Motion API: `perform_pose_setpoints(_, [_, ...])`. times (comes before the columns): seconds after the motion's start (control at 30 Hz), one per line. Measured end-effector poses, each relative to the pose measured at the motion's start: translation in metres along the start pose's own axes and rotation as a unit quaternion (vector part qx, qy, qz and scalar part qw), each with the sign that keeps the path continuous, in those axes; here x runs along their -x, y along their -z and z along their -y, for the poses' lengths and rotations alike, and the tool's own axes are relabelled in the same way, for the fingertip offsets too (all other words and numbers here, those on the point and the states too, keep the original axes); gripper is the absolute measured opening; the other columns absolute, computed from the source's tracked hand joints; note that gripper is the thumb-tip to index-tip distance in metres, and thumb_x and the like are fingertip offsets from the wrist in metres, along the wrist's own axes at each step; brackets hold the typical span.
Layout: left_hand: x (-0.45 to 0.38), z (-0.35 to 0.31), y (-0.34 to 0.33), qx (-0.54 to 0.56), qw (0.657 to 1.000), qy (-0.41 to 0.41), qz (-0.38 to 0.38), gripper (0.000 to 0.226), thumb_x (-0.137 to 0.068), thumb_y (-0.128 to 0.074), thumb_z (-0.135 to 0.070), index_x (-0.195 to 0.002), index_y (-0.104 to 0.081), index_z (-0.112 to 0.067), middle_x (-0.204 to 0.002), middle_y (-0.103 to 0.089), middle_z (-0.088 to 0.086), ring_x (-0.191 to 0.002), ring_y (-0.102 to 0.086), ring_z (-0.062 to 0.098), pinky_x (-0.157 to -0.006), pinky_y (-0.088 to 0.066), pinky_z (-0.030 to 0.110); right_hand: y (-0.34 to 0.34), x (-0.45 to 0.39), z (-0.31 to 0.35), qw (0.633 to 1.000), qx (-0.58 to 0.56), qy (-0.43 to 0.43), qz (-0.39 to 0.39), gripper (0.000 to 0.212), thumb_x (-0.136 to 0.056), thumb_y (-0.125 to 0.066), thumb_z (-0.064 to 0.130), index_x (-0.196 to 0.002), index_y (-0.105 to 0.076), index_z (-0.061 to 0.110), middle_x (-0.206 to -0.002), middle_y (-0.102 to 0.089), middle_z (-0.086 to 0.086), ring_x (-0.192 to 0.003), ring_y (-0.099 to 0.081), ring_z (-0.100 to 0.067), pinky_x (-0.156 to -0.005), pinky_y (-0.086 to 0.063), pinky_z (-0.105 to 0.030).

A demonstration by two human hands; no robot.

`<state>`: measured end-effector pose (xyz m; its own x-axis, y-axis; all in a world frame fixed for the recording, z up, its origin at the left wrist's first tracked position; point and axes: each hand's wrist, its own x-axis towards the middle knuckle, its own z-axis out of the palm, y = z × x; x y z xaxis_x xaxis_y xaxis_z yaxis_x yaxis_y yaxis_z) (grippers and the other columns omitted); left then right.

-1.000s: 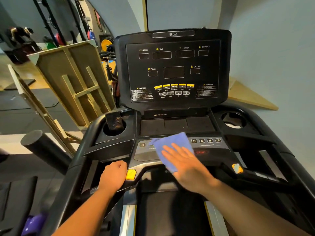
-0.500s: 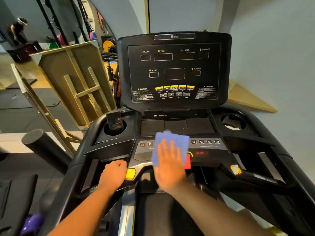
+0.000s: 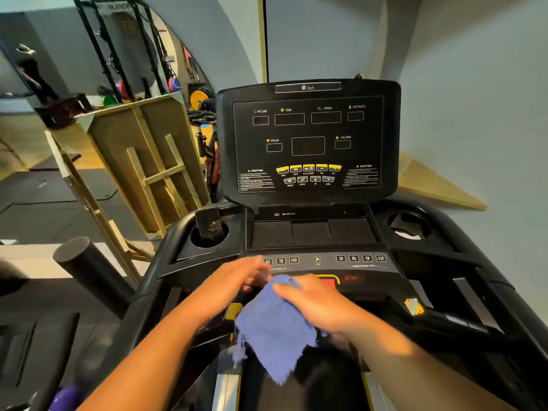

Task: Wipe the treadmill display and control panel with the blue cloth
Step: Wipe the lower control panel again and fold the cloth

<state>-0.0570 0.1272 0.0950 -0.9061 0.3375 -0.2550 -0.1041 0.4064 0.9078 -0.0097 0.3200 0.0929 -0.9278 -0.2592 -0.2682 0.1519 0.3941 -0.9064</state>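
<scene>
Cloth of a blue, frayed weave (image 3: pixel 275 327) is held in front of the treadmill's control panel (image 3: pixel 364 266), hanging below its near edge and apparently lifted clear of the surface. The right hand (image 3: pixel 314 304) is curled over the cloth's upper right part and grips it there. The left hand (image 3: pixel 237 280) is reached in at the cloth's upper left corner, just below the panel's left row of number keys; its fingers are blurred, so whether the cloth is pinched or only touched cannot be told. The red stop button (image 3: pixel 327 282) is partly hidden behind the right hand, at the middle of the panel's front edge. The upright display (image 3: pixel 308 140), dark and unlit, stands above and behind the panel, well apart from the cloth.

Several slips are judged possible from here. If the cloth is being refolded, a loose grip could let it drop onto the belt below the panel. A hard pass along the panel could press the number keys or the stop button. The display could be left unwiped if the work is kept on the panel.
</scene>
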Motion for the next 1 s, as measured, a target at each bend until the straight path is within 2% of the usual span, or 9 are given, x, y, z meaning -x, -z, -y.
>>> perform_pose_setpoints(0.07, [0.005, -0.020, -0.013, -0.032, 0.994, -0.011, 0.104, 0.026, -0.103, -0.056, -0.044, -0.114, -0.074, -0.031, -0.094, -0.075, -0.021, -0.089, -0.069, -0.003, -0.089, -0.050, 0.026, 0.017, 0.007, 0.010, 0.999, -0.049, -0.013, -0.021, 0.026, -0.098, -0.056, 0.031, -0.084, -0.076, 0.020, -0.081, -0.076, 0.000, -0.080, -0.071, -0.012, -0.076, -0.053, -0.034])
perform_pose_setpoints(0.17, [0.009, -0.039, -0.029, -0.036, 0.987, -0.025, 0.157, 0.029, -0.097, -0.070, -0.036, -0.122, -0.072, -0.021, -0.115, -0.078, 0.002, -0.110, -0.073, 0.019, -0.102, -0.055, 0.046, 0.043, 0.021, 0.019, 0.989, -0.129, -0.052, -0.040, 0.025, -0.097, -0.062, 0.034, -0.097, -0.077, 0.015, -0.097, -0.077, -0.012, -0.095, -0.074, -0.024, -0.091, -0.055, -0.043])
perform_pose_setpoints(0.27, [0.014, -0.055, -0.039, 0.058, 0.988, -0.034, 0.141, 0.025, -0.098, -0.068, -0.028, -0.119, -0.073, -0.014, -0.116, -0.078, 0.010, -0.111, -0.073, 0.027, -0.105, -0.054, 0.050, 0.073, 0.038, 0.020, 0.962, -0.262, -0.007, -0.081, 0.037, -0.098, -0.061, 0.032, -0.108, -0.069, -0.003, -0.104, -0.071, -0.021, -0.095, -0.070, -0.028, -0.085, -0.053, -0.043])
perform_pose_setpoints(0.4, [0.017, -0.076, -0.048, 0.218, 0.971, -0.057, 0.074, 0.025, -0.099, -0.062, -0.021, -0.120, -0.071, -0.012, -0.116, -0.078, 0.009, -0.109, -0.075, 0.026, -0.090, -0.062, 0.035, 0.089, 0.063, 0.013, 0.873, -0.478, 0.076, -0.063, 0.050, -0.098, -0.051, 0.043, -0.129, -0.067, 0.008, -0.131, -0.066, -0.019, -0.120, -0.065, -0.032, -0.097, -0.056, -0.047])
perform_pose_setpoints(0.5, [0.011, -0.065, -0.060, 0.223, 0.973, -0.039, 0.052, 0.028, -0.101, -0.061, -0.020, -0.127, -0.068, -0.012, -0.120, -0.077, 0.010, -0.112, -0.073, 0.027, -0.094, -0.059, 0.041, 0.068, 0.059, -0.009, 0.905, -0.426, 0.014, 0.000, 0.043, -0.102, -0.057, 0.031, -0.140, -0.058, 0.010, -0.136, -0.064, -0.016, -0.128, -0.060, -0.033, -0.110, -0.042, -0.056])
perform_pose_setpoints(0.6, [0.009, -0.035, -0.070, 0.234, 0.970, 0.049, 0.043, 0.024, -0.102, -0.060, -0.012, -0.123, -0.070, -0.007, -0.119, -0.076, 0.017, -0.114, -0.072, 0.031, -0.104, -0.053, 0.048, 0.050, 0.054, -0.034, 0.913, -0.403, -0.066, -0.028, 0.040, -0.095, -0.064, 0.010, -0.134, -0.059, 0.002, -0.127, -0.069, -0.016, -0.120, -0.066, -0.032, -0.109, -0.045, -0.056])
perform_pose_setpoints(0.77, [0.012, -0.011, -0.064, 0.268, 0.959, 0.072, 0.056, 0.032, -0.099, -0.060, -0.003, -0.130, -0.065, -0.009, -0.125, -0.073, 0.018, -0.119, -0.069, 0.034, -0.105, -0.051, 0.050, 0.047, 0.060, -0.045, 0.921, -0.384, -0.055, -0.036, 0.038, -0.092, -0.052, -0.008, -0.128, -0.062, -0.002, -0.127, -0.067, -0.023, -0.122, -0.062, -0.040, -0.112, -0.037, -0.064])
perform_pose_setpoints(0.9, [0.021, -0.034, -0.046, 0.277, 0.960, -0.034, 0.008, 0.025, -0.086, -0.069, -0.007, -0.105, -0.081, -0.019, -0.113, -0.078, 0.014, -0.100, -0.075, 0.026, -0.083, -0.062, 0.041, 0.060, 0.070, -0.011, 0.942, -0.302, 0.065, -0.133, 0.033, -0.093, -0.054, -0.010, -0.111, -0.074, 0.009, -0.110, -0.076, -0.014, -0.106, -0.072, -0.026, -0.092, -0.059, -0.039])
perform_pose_setpoints(1.0, [0.028, -0.045, -0.034, 0.275, 0.956, -0.100, 0.012, 0.018, -0.075, -0.078, -0.001, -0.074, -0.081, -0.019, -0.107, -0.077, 0.010, -0.099, -0.075, 0.023, -0.078, -0.063, 0.033, 0.064, 0.074, 0.002, 0.950, -0.226, 0.132, -0.169, 0.048, -0.087, -0.046, -0.021, -0.087, -0.081, 0.013, -0.094, -0.076, -0.008, -0.089, -0.070, -0.021, -0.074, -0.055, -0.028])
